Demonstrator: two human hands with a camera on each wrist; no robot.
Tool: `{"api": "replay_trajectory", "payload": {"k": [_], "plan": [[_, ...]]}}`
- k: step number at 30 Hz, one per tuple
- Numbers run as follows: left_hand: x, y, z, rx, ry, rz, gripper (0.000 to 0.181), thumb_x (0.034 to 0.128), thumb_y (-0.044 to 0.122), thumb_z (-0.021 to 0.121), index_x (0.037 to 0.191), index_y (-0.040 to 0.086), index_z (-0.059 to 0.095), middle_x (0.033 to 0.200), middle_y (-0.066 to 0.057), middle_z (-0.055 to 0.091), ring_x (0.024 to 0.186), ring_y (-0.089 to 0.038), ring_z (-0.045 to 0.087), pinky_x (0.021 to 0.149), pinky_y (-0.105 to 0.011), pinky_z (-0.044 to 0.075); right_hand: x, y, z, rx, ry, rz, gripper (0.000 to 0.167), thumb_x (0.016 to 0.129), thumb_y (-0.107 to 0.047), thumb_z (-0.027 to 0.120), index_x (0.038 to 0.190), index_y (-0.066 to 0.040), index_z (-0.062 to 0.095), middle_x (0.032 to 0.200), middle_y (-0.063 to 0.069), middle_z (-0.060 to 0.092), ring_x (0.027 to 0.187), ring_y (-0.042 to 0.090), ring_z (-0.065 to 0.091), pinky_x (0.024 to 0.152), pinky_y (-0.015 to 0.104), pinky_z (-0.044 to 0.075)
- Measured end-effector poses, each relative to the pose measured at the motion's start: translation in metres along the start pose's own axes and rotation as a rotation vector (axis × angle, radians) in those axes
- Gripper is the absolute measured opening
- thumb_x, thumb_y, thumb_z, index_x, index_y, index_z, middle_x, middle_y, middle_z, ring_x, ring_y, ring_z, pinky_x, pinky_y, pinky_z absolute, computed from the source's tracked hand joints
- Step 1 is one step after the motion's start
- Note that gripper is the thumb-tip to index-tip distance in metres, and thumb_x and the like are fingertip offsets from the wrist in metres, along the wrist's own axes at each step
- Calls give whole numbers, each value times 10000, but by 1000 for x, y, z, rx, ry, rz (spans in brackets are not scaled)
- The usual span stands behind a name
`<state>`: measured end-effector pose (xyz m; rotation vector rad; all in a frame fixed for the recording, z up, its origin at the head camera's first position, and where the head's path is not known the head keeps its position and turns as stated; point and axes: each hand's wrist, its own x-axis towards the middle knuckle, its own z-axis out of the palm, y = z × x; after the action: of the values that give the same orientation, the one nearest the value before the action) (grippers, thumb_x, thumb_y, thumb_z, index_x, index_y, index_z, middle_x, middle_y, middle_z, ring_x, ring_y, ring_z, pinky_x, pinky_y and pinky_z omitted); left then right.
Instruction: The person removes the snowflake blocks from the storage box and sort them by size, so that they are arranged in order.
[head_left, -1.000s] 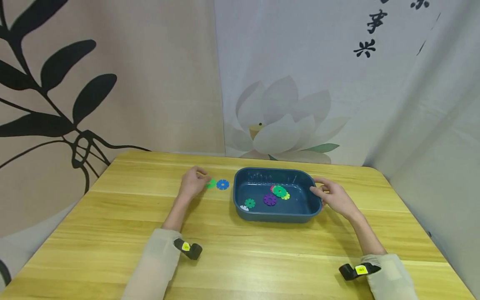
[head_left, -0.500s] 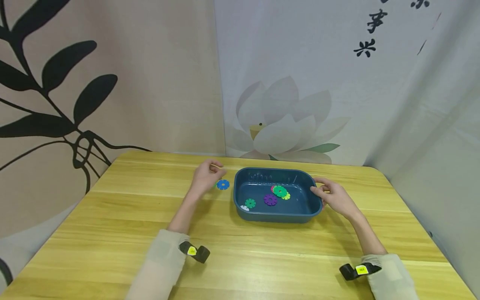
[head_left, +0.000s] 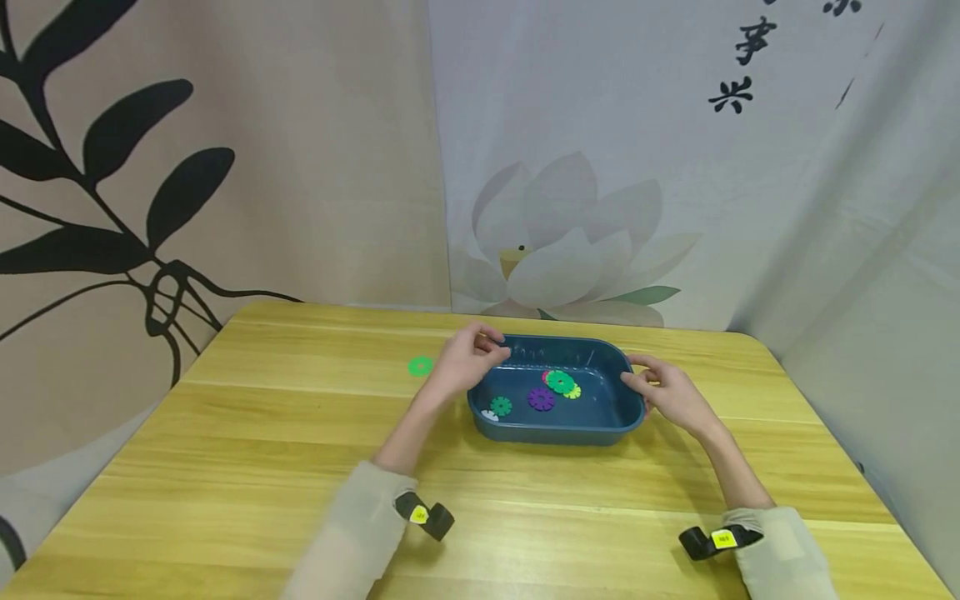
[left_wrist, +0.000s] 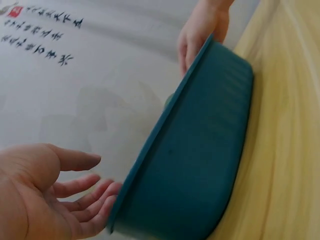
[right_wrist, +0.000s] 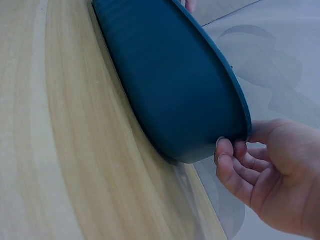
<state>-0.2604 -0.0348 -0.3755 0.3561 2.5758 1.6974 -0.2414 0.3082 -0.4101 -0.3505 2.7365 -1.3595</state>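
A dark blue rectangular plastic basin [head_left: 551, 436] stands on the wooden table. Several flower-shaped plastic discs lie in it, among them a purple disc [head_left: 542, 399], a green disc [head_left: 559, 382] and a smaller green disc [head_left: 501, 407]. My left hand [head_left: 462, 360] is over the basin's left rim; in the left wrist view its thumb and fingers are apart, with nothing visible between them. My right hand [head_left: 672, 398] grips the right end, thumb at the rim and fingers against the outer wall [right_wrist: 175, 100]. On the table left of my left hand lies a bright green disc [head_left: 421, 367].
Inside the basin, a yellow disc [head_left: 573, 392] and a pinkish one lie partly under the green disc, and a white disc [head_left: 489, 415] is by the front left corner. A printed curtain [head_left: 337, 167] hangs behind the wooden table [head_left: 555, 517].
My left hand has moved right, from the green disc on the table to the basin's left rim. The blue disc beside the green one is now out of sight. My right hand stays put.
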Motion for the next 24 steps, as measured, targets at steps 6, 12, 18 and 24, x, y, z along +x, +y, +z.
{"api": "replay_trajectory", "payload": {"k": [6,12,18,24], "plan": [[-1,3,22,3,-87,21,264,975,171,689,1170,12,611,1017,-81,648,951,-235,634,838,-366,545,1,2,0,-1,4,3,543,1037,-229,598,1467,55,425,806,125,634,603,349,625,606,417,559],[1,3,43,-4,-138,-21,308,972,179,696,1206,2,603,1032,-73,653,969,-235,620,836,-378,525,2,4,0,-7,3,3,540,1037,-221,599,1465,59,426,831,139,650,597,315,632,616,425,565],[6,-1,59,-22,-159,-65,276,972,167,688,1193,24,603,1049,-88,649,964,-251,624,809,-395,524,1,2,0,-6,1,7,551,1039,-236,595,1475,51,418,819,125,627,612,347,628,628,431,563],[14,-7,71,10,-186,-120,312,954,164,706,1198,4,596,1092,-121,629,973,-267,599,822,-407,519,1,3,0,-4,1,10,553,1041,-234,591,1478,54,413,805,121,626,620,400,622,627,435,563]]}}
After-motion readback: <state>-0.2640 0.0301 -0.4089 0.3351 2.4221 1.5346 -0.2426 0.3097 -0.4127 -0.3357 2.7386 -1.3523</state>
